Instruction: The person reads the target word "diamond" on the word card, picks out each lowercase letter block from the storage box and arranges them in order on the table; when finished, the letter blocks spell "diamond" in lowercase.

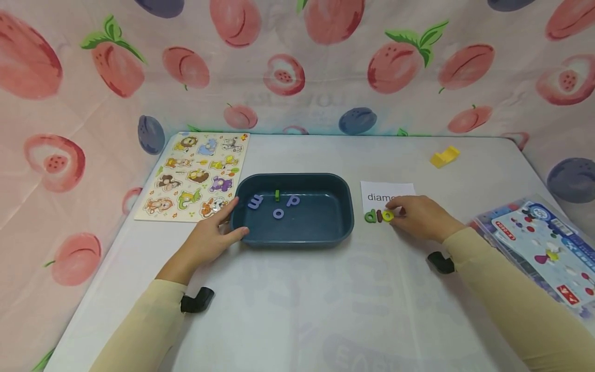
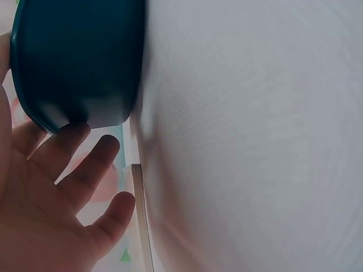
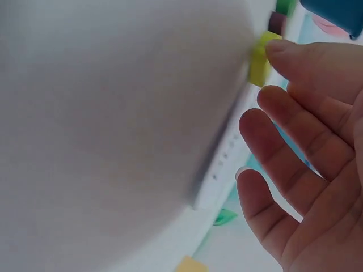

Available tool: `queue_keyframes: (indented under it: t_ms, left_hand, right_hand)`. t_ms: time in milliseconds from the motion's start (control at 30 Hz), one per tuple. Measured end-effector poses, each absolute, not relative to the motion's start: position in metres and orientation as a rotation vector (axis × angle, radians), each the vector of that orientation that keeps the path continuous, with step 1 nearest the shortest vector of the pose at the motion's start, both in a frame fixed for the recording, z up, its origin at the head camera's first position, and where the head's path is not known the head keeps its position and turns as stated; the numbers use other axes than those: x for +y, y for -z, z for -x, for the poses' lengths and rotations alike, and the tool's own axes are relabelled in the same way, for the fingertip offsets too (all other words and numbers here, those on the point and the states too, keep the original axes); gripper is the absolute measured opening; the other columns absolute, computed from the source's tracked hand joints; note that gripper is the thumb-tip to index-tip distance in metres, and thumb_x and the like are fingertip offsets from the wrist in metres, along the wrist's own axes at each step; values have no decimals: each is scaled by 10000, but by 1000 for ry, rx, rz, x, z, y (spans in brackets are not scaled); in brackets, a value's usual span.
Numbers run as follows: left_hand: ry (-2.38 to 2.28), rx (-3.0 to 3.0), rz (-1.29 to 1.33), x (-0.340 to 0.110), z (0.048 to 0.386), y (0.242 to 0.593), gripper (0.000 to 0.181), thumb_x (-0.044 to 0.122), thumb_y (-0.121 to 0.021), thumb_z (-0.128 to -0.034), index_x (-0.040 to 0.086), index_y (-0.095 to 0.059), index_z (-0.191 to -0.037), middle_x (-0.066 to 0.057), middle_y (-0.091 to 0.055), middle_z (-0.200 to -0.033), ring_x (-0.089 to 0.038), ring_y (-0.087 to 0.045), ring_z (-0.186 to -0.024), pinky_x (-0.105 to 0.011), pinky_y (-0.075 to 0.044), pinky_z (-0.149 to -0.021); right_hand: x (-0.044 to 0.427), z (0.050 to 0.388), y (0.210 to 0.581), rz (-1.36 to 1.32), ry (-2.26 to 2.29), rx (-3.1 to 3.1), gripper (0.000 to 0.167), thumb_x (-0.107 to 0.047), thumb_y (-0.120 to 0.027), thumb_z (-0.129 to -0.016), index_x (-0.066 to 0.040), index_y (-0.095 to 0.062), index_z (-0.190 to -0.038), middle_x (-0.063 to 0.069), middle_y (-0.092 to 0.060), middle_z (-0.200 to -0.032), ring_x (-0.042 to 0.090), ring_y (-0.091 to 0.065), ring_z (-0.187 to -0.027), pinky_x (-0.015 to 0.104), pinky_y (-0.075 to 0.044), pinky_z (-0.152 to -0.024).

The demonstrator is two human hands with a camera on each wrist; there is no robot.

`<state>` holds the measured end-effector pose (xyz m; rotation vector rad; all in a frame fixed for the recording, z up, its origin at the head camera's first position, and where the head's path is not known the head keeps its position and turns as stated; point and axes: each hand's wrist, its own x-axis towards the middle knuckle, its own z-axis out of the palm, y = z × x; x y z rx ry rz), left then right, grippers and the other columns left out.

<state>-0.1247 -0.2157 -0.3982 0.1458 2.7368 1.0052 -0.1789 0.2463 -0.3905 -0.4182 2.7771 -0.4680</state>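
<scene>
My left hand (image 1: 209, 238) holds the left end of a dark blue-green tray (image 1: 297, 242), thumb at the near corner and fingers along the outer wall. In the left wrist view, its other fingers are spread below the tray (image 2: 85, 51). Inside lie a purple m (image 1: 255, 202), a purple o (image 1: 278, 213), a purple p-or-d-shaped letter (image 1: 293, 200) and a small green piece (image 1: 277, 195). My right hand (image 1: 418, 219) pinches a yellow letter o (image 1: 388, 216) beside a dark red letter (image 1: 379, 216) and a green d (image 1: 370, 216). Fingers partly cover the word on the white card (image 1: 386, 187).
An animal puzzle board (image 1: 153, 199) lies left of the tray. At the back right sits a yellow piece (image 1: 444, 156). Plastic-wrapped packaging (image 1: 544, 248) lies under or beside the right forearm. Fruit-print cloth (image 1: 325, 93) rises behind the white-covered table (image 1: 297, 310).
</scene>
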Motion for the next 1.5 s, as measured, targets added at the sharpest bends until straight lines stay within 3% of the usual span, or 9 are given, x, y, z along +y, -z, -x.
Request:
queue_keyframes:
  t_ms: [333, 667, 800, 933, 1033, 1267, 1333, 1400, 1500]
  left_hand:
    - [-988, 2752, -128, -215, 123, 398, 841, 487, -670, -934, 256, -232, -1613, -228, -499, -1454, -433, -350, -1413, -672, -256, -1097]
    - [-1003, 2733, -116, -216, 124, 397, 846, 497, -669, -932, 280, -218, -1615, -218, -479, -1476, -419, -325, -1431, -668, -255, -1100]
    - [-1005, 2729, -112, -215, 124, 396, 840, 491, -668, -935, 287, -218, -1614, -214, -471, -1484, -415, -317, -1436, -666, -253, -1102]
    - [-1004, 2731, -109, -215, 124, 396, 828, 473, -669, -940, 282, -226, -1613, -215, -477, -1478, -416, -320, -1434, -666, -251, -1103]
    - [-1001, 2730, -102, -215, 125, 396, 825, 472, -668, -940, 284, -229, -1613, -216, -476, -1478, -419, -321, -1433, -665, -250, -1105]
    - [-993, 2729, -94, -214, 125, 395, 834, 484, -668, -934, 277, -229, -1613, -218, -481, -1475, -425, -324, -1430, -670, -247, -1102]
    - [-996, 2731, -98, -214, 124, 395, 833, 477, -671, -935, 273, -233, -1613, -218, -485, -1471, -425, -325, -1429, -669, -247, -1103]
    - [-1003, 2731, -98, -214, 124, 395, 831, 474, -674, -934, 269, -239, -1611, -215, -486, -1470, -421, -323, -1431, -667, -248, -1104]
    - [-1009, 2733, -101, -214, 124, 395, 832, 478, -676, -931, 261, -247, -1610, -213, -487, -1470, -419, -322, -1432, -668, -249, -1103]
  right_hand:
    - [244, 178, 357, 502, 533, 2842, 416, -145, -686, -941, 5, -617, -1323, 228, -646, -1247, 396, -568, -1183, 585, -421, -1023]
    - [215, 178, 330, 680, 577, 2875, 454, -166, -699, -947, -7, -599, -1361, 212, -622, -1315, 375, -576, -1221, 550, -460, -1001]
    - [198, 179, 328, 802, 594, 2860, 456, -148, -704, -942, -6, -601, -1363, 201, -632, -1308, 360, -603, -1196, 534, -475, -990]
    - [175, 182, 331, 905, 594, 2835, 470, -134, -717, -931, -9, -600, -1368, 188, -674, -1236, 290, -662, -953, 482, -516, -932]
    - [155, 183, 334, 969, 600, 2801, 482, -127, -714, -931, -4, -589, -1380, 185, -701, -1172, 257, -665, -886, 443, -528, -887]
    - [113, 179, 342, 1048, 612, 2729, 490, -130, -706, -938, 4, -576, -1391, 149, -621, -1345, 253, -687, -1020, 462, -484, -995]
    - [103, 177, 344, 1040, 605, 2704, 496, -139, -706, -942, -17, -572, -1403, 127, -601, -1378, 238, -666, -1079, 450, -462, -1026]
    - [94, 176, 348, 1021, 596, 2679, 500, -149, -699, -950, -45, -565, -1420, 107, -587, -1400, 246, -582, -1247, 417, -453, -1044]
    - [82, 174, 354, 1016, 580, 2662, 497, -158, -690, -957, -65, -560, -1428, 91, -581, -1410, 247, -547, -1293, 406, -420, -1076]
